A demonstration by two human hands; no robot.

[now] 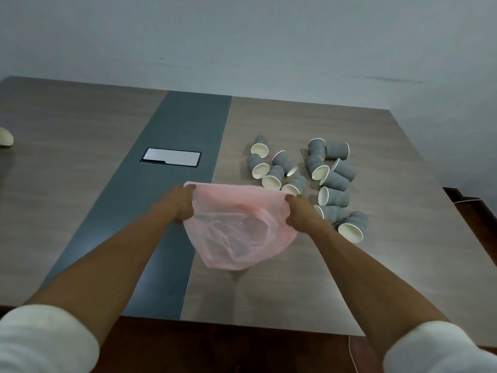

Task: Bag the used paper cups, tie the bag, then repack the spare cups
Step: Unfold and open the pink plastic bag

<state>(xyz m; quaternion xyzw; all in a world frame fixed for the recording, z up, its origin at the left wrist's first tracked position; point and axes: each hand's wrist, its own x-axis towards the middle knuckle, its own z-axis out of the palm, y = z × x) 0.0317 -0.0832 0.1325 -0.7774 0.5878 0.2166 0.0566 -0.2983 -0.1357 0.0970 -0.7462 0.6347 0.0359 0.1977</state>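
A thin pink plastic bag [234, 232] hangs stretched between my two hands above the table, its mouth pulled wide. My left hand [183, 204] grips the bag's left rim and my right hand [300, 214] grips the right rim. Several grey ribbed paper cups [333, 181] with white insides lie tipped over on the table just beyond and right of the bag. The nearest cup [352, 227] lies close to my right wrist. The bag looks empty.
The wooden table [80, 157] has a dark grey centre strip with a silver cable-box lid [172, 157] set in it. A pale rounded object [5, 137] sits at the far left edge. A plain wall stands behind the table.
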